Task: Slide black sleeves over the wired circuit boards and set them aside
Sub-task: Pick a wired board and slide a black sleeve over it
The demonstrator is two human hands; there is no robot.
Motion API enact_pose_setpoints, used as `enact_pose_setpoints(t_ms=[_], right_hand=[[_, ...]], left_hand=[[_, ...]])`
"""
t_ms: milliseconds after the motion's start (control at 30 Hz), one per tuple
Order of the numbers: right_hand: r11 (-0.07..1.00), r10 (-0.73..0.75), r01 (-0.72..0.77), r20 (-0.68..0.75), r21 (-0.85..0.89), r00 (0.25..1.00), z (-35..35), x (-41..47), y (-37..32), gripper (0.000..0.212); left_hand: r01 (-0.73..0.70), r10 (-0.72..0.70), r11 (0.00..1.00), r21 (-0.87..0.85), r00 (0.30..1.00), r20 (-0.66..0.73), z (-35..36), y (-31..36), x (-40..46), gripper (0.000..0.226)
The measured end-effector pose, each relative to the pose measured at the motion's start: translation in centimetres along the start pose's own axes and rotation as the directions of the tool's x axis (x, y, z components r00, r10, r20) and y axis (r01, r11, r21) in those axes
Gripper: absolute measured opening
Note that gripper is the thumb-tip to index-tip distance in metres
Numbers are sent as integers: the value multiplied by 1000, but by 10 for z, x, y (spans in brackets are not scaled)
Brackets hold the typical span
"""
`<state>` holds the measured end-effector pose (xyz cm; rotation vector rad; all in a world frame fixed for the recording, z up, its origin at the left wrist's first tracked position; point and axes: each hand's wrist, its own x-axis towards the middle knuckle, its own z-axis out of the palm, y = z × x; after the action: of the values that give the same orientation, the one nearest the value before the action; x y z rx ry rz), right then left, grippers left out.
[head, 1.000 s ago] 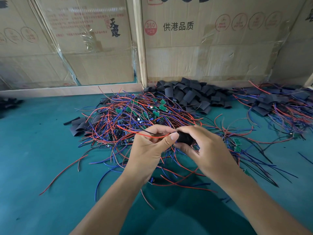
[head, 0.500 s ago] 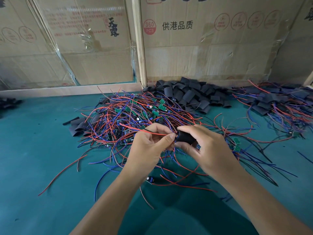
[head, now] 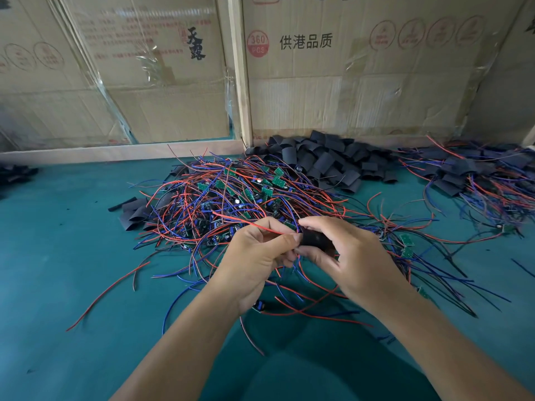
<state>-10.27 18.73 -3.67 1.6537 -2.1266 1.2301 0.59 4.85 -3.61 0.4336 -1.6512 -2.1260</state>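
My right hand (head: 350,256) pinches a black sleeve (head: 314,239) between thumb and fingers. My left hand (head: 257,256) meets it from the left, gripping the red and blue wires (head: 249,223) of a board at the sleeve's mouth. The board itself is hidden by my fingers and the sleeve. Both hands hover just above a tangled heap of wired green circuit boards (head: 246,192) on the teal mat. A pile of empty black sleeves (head: 321,160) lies behind the heap, against the cardboard.
Sleeved boards with wires (head: 477,175) are heaped at the far right. A few loose sleeves (head: 133,212) lie left of the tangle, more dark pieces (head: 14,173) at the far left edge. Cardboard boxes (head: 347,68) wall off the back. Teal mat (head: 58,270) stretches left and near.
Both hands stay together at the same spot over the heap. The red wire held in my left hand has shifted slightly; the sleeve remains pinched in my right hand.
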Motion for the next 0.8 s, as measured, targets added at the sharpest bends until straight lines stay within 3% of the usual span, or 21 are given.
enact_pose_setpoints(t_ms=[167,367,633,800], right_hand=[[999,-28,26,37,47,999,0,-1,-2,23],[998,-55,54,23,40,998,2,-1,-2,22],[994,-76,69,82,83,994,-4,0,0,25],[991,-135,136,85,-3,987,-4,-1,4,27]], left_hand=[[195,-190,978,-74,979,67,0,6,-2,25],[297,-291,949,-102,954,67,1,4,-2,31],[272,-270,957,-96,962,37,2,3,-2,36],[270,-270,958,-96,963,9,0,5,-1,32]])
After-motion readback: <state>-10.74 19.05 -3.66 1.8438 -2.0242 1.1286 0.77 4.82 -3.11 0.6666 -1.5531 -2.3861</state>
